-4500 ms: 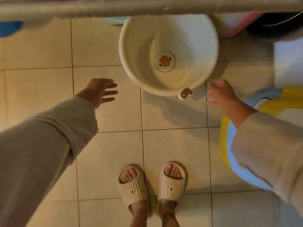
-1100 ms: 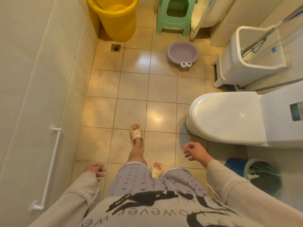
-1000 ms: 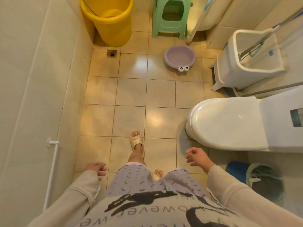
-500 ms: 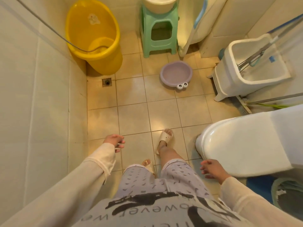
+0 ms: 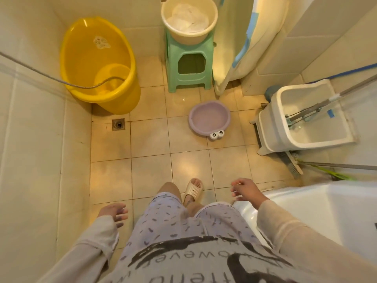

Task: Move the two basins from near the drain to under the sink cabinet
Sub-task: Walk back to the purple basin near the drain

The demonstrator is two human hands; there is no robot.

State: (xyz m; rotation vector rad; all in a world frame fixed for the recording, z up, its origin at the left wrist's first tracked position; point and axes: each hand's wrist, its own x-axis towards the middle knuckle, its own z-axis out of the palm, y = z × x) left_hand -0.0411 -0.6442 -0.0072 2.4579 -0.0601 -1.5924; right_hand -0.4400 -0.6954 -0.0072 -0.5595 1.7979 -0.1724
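Observation:
A small lilac basin (image 5: pixel 209 117) with two cartoon eyes on its handle stands upright on the tiled floor, right of the floor drain (image 5: pixel 118 124). My left hand (image 5: pixel 114 212) hangs at my left side with fingers apart, holding nothing. My right hand (image 5: pixel 245 189) is out in front of the toilet rim, fingers loosely spread, also holding nothing. Both hands are well short of the basin. The cream basin from before is out of view.
A yellow tub (image 5: pixel 98 64) with a hose stands in the far left corner. A green stool (image 5: pixel 188 66) carries a cream bucket (image 5: pixel 189 16). A white mop bucket (image 5: pixel 306 117) stands at the right, a brush (image 5: pixel 293 164) beside it. The toilet (image 5: pixel 318 213) is near right.
I have turned from the cream basin under the cabinet and walked along the bathroom towards the lilac basin. Both hands have stayed without a load.

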